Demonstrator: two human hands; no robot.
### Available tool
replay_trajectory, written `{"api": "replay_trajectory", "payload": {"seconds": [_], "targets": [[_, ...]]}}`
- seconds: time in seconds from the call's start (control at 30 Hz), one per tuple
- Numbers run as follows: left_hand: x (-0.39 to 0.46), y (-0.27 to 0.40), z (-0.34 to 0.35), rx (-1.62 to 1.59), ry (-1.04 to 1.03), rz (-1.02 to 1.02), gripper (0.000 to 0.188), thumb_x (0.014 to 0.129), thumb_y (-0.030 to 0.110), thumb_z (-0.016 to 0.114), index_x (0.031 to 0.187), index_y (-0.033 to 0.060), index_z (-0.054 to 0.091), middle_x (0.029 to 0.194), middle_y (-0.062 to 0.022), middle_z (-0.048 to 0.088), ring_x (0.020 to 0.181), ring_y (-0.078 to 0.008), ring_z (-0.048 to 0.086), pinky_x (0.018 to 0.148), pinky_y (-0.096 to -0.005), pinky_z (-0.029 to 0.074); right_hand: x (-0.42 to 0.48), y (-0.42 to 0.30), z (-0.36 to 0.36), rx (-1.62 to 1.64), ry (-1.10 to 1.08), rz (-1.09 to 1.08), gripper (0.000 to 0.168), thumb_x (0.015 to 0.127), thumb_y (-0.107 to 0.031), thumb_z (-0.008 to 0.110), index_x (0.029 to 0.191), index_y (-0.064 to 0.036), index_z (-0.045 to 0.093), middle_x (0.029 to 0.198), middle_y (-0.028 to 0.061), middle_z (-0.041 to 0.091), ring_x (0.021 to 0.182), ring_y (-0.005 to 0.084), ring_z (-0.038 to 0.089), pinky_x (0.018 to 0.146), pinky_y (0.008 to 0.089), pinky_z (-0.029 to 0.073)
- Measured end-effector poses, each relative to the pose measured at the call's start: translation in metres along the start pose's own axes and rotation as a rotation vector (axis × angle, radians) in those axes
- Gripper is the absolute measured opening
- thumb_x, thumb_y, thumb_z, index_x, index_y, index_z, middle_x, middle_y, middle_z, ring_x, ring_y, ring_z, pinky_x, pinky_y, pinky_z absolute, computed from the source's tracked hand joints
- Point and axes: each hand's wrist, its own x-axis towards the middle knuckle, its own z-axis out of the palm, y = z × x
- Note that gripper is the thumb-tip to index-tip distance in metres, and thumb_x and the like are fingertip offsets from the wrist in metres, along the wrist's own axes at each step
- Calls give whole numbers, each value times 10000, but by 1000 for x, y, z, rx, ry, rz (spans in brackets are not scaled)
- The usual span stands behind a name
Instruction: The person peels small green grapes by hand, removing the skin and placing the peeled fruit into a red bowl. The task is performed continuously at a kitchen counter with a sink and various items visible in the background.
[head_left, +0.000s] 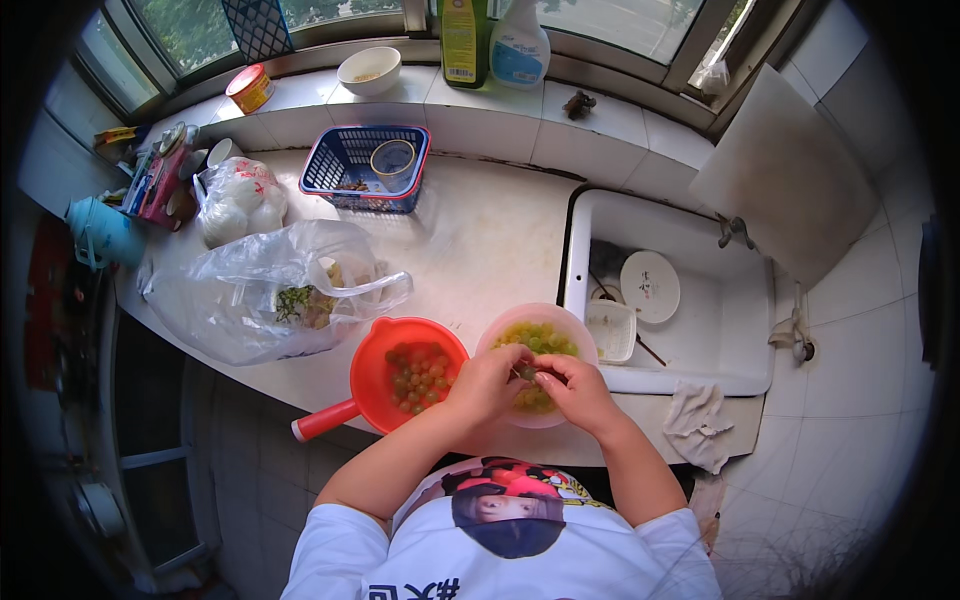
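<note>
Over a pale pink bowl (587, 328) of green grapes in water, my left hand (491, 379) and my right hand (577, 386) meet at the fingertips. Both hold one green grape (527, 372) between their fingers. Just left of the bowl stands a red plastic ladle (367, 375) with a handle, holding more grapes in what looks like water. A clear plastic bag (225, 300) lies open beyond the ladle, with green stems and some yellowish grapes inside.
At the right is a white sink (720, 307) with a round plate (650, 286), a small white basket (611, 330) and chopsticks. A rag (697, 424) hangs over the counter edge. A blue basket (364, 169) holds a glass. Bottles stand on the window ledge.
</note>
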Motion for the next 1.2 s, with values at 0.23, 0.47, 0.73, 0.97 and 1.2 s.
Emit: {"api": "replay_trajectory", "payload": {"seconds": [0.23,0.47,0.73,0.97,1.2], "targets": [[-23,-1,5,-624,88,-99,233,806,43,652,1024,2,578,889,-88,657,827,-136,642,737,-259,528,-5,-10,3,451,-107,154,197,841,-87,633,1009,16,622,874,39,650,746,81,600,685,214,491],[-28,-8,-7,-1204,-6,-351,241,923,214,534,1040,14,598,863,-60,646,718,-110,606,669,-232,506,-7,-25,11,485,-48,67,317,800,-44,671,1105,-13,592,827,-9,566,683,43,519,633,173,445],[-33,-22,1,-1307,-118,-417,279,933,277,511,1011,30,617,836,-24,619,714,-87,555,668,-215,470,-8,-26,20,278,-5,-139,303,767,-11,687,1065,-10,635,801,17,536,687,71,526,630,195,446],[-34,-17,-3,-1267,-136,-302,289,912,148,544,1164,9,573,930,-40,625,814,-96,578,763,-240,490,-6,-22,11,413,-53,-55,189,797,15,637,983,-7,666,878,41,599,771,97,555,706,217,452],[-34,-16,-5,-1194,-91,-295,282,877,75,580,1151,12,574,975,-48,621,899,-122,590,815,-263,495,-6,-21,12,512,-18,59,109,833,-22,610,927,11,654,895,29,605,785,94,563,707,224,462]]}}
